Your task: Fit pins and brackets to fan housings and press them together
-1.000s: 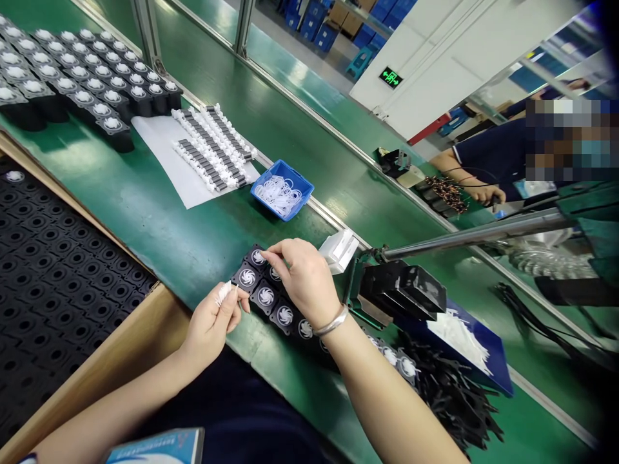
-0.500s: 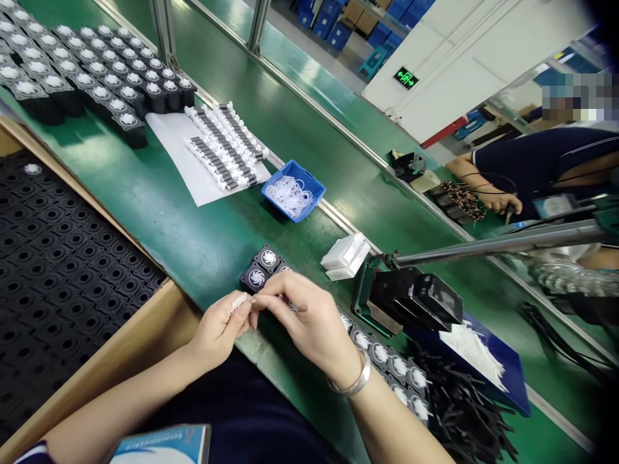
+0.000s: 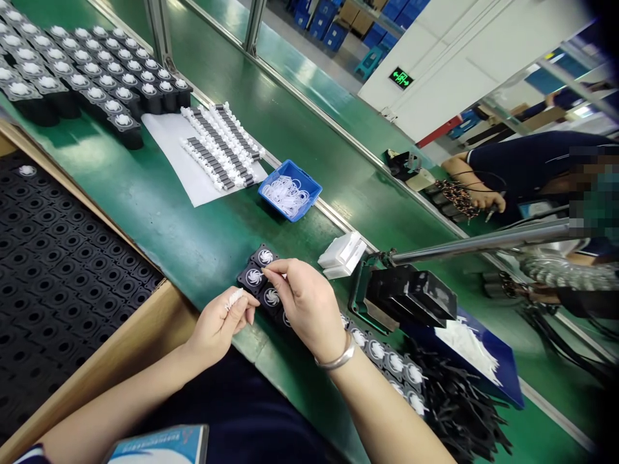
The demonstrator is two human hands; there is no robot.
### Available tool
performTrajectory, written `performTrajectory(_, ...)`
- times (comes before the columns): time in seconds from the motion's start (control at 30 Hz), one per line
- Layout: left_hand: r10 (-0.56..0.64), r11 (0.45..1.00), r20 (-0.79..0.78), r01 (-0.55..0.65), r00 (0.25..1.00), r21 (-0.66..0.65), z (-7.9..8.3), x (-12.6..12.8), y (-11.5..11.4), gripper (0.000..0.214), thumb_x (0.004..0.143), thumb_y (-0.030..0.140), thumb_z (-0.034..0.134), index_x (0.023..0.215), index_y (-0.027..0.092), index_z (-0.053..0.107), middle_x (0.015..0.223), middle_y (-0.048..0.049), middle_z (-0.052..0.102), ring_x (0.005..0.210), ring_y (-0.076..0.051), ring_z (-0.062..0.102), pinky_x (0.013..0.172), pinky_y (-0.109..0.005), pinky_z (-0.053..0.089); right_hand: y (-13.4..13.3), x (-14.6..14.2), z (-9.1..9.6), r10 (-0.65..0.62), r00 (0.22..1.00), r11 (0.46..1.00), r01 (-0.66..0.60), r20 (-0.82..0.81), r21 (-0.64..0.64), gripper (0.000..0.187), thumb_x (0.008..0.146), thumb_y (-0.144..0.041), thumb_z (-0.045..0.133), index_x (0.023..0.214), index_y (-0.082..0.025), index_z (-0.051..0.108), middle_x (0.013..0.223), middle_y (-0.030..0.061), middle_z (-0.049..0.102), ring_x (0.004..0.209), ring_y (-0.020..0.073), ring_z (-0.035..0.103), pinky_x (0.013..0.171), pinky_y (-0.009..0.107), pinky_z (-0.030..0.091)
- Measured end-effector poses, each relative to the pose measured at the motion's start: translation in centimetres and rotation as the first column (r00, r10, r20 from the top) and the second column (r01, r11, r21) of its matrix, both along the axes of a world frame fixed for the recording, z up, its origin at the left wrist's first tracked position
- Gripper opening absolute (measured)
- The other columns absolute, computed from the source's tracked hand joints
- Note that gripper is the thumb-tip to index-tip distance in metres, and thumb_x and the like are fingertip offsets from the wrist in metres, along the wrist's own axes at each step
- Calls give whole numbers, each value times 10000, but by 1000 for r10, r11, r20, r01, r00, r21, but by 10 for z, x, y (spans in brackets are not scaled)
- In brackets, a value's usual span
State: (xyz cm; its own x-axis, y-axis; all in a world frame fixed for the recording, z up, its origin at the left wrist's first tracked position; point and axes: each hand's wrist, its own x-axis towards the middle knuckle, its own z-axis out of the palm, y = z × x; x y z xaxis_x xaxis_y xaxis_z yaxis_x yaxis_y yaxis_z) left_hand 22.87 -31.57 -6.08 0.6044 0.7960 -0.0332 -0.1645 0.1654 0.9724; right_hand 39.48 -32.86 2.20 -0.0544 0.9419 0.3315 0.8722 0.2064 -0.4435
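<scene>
My left hand [image 3: 220,327] is closed around a small bunch of white plastic pieces [image 3: 235,298], just off the near side of the black housings. My right hand [image 3: 307,303] reaches over a black square housing [image 3: 252,277] with a white swirl-shaped impeller in its round opening. Its thumb and forefinger are pinched together at that impeller's edge; whatever is between them is too small to make out. Another such housing [image 3: 265,256] stands just behind, and more run to the right, partly hidden under my right hand.
A blue bin [image 3: 316,187] of white rings and a white sheet [image 3: 167,145] bearing rows of grey-and-white parts lie beyond. White blocks [image 3: 342,254], a black device [image 3: 413,293] and black strips [image 3: 459,399] are at right. A carton [image 3: 140,335] of black parts stands left. A co-worker's hand [image 3: 488,201] works opposite.
My right hand has moved away from my left fingertips and forward to the impeller of a black housing. My left hand has stayed nearly in place with the white pieces.
</scene>
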Motion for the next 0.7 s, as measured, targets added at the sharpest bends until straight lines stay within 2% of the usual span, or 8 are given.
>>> performTrajectory(0.13,-8,1000,-17,8,1000,17,-1,-1,0,351,1033,429,392,966,150,594,720,12,535,503,-68,377,479,-220,330,9,0,1,54,981,998,-55,187,-2,266,990,-349,530,772,-198,550,720,39,608,701,184,556,669,327,433)
performTrajectory(0.2,-11,1000,-36,12,999,26,-1,-1,1,358,1032,433,388,958,150,594,721,11,534,508,-72,381,488,-224,339,10,2,7,17,966,1000,-23,259,19,340,959,-467,552,749,-200,540,717,52,583,699,196,534,653,338,410)
performTrajectory(0.27,-16,1000,-44,17,999,25,0,-1,1,365,1028,446,391,950,151,592,719,12,531,506,-74,381,485,-227,335,5,5,15,-82,965,993,59,248,98,317,954,-471,560,803,-193,558,761,70,592,730,205,538,668,344,411)
performTrajectory(0.33,-25,1000,-36,26,999,17,1,-2,2,369,1022,458,398,950,151,589,719,12,528,504,-75,379,476,-225,322,-5,8,25,-159,975,977,133,157,167,207,976,-362,556,863,-189,568,793,71,605,756,200,549,693,344,427)
performTrajectory(0.4,-48,999,-26,49,998,4,3,-3,1,370,1017,470,406,955,152,585,720,12,525,506,-76,378,465,-222,304,-18,9,31,-122,992,985,117,38,126,113,981,-275,551,909,-196,588,828,63,626,793,189,575,730,335,458)
performTrajectory(0.47,-91,996,-45,90,995,-17,8,-4,-1,366,1013,478,414,934,159,573,710,17,508,518,-80,376,461,-217,290,-31,7,33,-20,996,1000,20,-91,-1,86,975,-256,564,1011,-203,620,907,62,650,849,176,607,765,313,494)
performTrajectory(0.57,-212,977,-77,209,974,-51,19,-6,-9,382,1007,503,416,841,174,520,649,40,434,529,-86,349,467,-214,276,-49,2,28,90,958,980,-134,-272,-145,237,957,-290,598,1176,-206,627,967,62,648,875,158,620,773,282,525)
performTrajectory(0.7,-480,870,-48,469,876,-151,38,-1,-22,478,979,597,401,727,192,429,580,55,358,513,-88,305,471,-228,259,-69,0,20,98,883,964,-199,-459,-176,217,945,-302,617,1123,-197,681,888,37,638,835,135,604,752,246,514)
